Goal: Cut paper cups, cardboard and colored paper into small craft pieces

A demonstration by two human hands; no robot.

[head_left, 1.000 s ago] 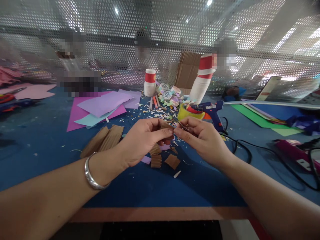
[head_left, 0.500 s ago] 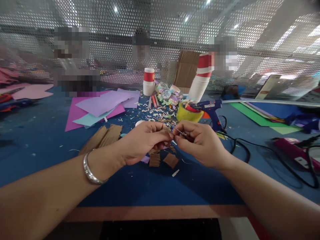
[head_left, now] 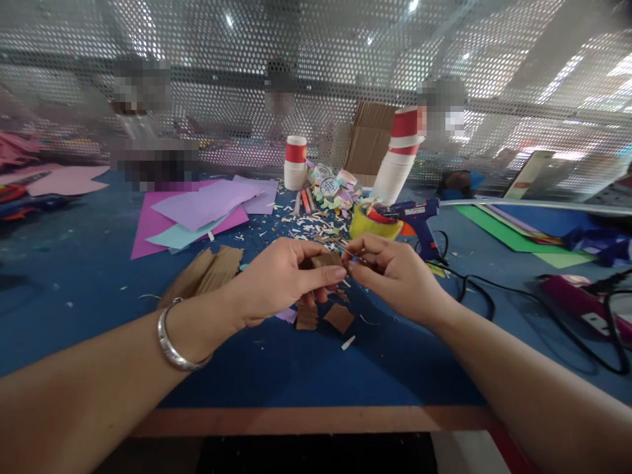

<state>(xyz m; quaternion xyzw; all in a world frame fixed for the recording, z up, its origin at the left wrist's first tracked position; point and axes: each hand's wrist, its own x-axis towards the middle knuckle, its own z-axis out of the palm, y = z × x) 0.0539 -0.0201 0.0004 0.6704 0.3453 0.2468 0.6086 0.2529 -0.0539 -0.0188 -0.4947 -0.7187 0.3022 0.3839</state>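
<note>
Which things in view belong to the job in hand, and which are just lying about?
Apparently part of the job:
cardboard piece, in the left hand
thin tool, in the right hand
cardboard scraps near them

Apparently just lying about:
glue gun
short cup stack
lilac sheet

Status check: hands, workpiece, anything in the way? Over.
Left hand pinching small cardboard piece. Right hand gripping slim metal tool, mostly hidden. Cardboard scraps on tabletop near hands; hot glue gun beyond right hand.
</note>
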